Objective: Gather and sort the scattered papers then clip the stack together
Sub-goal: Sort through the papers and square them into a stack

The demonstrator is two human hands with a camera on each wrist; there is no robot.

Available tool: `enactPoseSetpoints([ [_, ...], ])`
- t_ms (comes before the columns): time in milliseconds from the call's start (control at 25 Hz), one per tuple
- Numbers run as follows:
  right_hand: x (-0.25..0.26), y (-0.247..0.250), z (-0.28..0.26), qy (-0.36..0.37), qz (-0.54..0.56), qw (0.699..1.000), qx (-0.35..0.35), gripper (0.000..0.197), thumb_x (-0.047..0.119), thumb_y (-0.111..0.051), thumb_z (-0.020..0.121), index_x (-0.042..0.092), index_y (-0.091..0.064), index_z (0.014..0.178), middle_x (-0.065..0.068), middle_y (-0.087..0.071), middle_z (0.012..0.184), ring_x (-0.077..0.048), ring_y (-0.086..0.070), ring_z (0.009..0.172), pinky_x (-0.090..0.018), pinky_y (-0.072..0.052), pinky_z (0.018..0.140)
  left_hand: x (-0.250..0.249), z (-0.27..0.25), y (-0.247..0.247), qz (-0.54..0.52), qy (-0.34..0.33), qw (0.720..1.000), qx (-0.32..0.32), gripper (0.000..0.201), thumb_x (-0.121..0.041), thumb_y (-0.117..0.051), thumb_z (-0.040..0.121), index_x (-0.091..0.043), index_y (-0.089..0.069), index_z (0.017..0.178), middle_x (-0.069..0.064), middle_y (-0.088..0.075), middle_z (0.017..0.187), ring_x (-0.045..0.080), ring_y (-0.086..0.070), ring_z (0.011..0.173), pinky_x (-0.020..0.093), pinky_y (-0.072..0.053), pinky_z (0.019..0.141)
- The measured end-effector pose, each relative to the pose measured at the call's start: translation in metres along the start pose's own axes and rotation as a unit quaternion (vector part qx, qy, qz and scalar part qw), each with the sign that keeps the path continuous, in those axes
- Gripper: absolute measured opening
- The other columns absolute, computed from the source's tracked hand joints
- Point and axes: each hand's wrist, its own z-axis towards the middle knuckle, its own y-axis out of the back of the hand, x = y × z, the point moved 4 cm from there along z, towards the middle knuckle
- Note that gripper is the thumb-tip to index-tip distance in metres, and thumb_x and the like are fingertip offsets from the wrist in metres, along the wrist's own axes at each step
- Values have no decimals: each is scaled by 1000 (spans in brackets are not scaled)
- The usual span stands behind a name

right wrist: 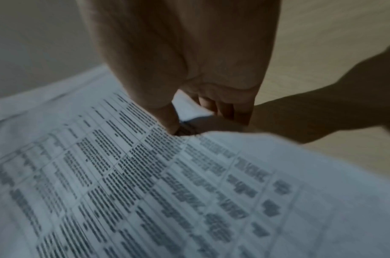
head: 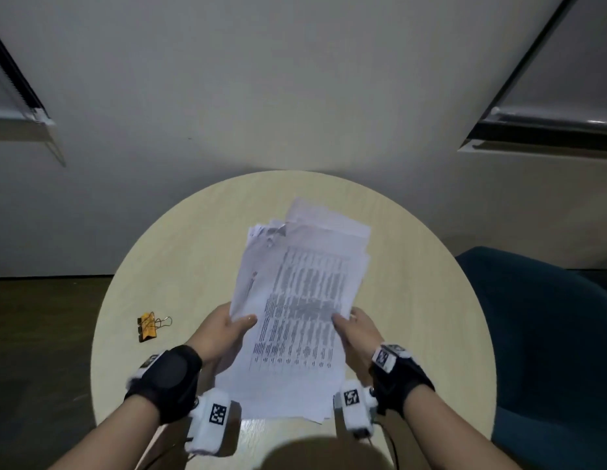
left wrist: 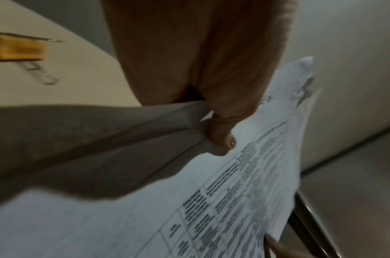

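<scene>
A loose stack of white printed papers [head: 295, 310] is held above the round table [head: 180, 252], its sheets fanned unevenly at the far end. My left hand [head: 232, 329] grips the stack's left edge, thumb on top. My right hand [head: 351, 325] grips the right edge, thumb on the printed table. In the left wrist view the thumb [left wrist: 222, 132] presses on the papers [left wrist: 233, 200]. The right wrist view shows my thumb on the top sheet [right wrist: 167, 183] and fingers curled under. A yellow binder clip [head: 148, 326] lies on the table to the left, also visible as the clip [left wrist: 19, 48].
The pale wooden table stands against a light wall [head: 295, 96]. A dark blue chair [head: 549, 334] sits at the right. Dark floor [head: 41, 334] lies to the left. Window blinds [head: 549, 123] hang at both upper corners.
</scene>
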Motion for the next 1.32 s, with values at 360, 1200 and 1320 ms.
enactPoseSetpoints([
  [360,127,40,-88,260,86,950,-147,22,14,-45,99,18,-43,120,10,-57,105,-6,-58,103,-21,-48,90,-72,-11,-7,-152,-129,979,-39,31,-19,-55,94,-40,-50,117,-25,-62,109,-14,-61,96,13,-48,91],
  [1200,212,92,-144,278,-482,827,-82,21,19,-71,78,17,-55,64,-3,-57,65,-21,-50,62,-31,-39,61,-136,-12,-2,159,-361,916,-73,13,-20,-60,84,-12,-69,88,4,-71,77,18,-65,74,35,-48,65],
  [1320,181,81,-130,309,-407,855,-90,48,14,-61,81,20,-27,48,0,-31,45,-15,-25,47,-29,-19,49,-125,-13,-1,141,-327,934,-33,10,-31,-64,79,-23,-70,82,-1,-70,74,16,-65,72,34,-49,65],
])
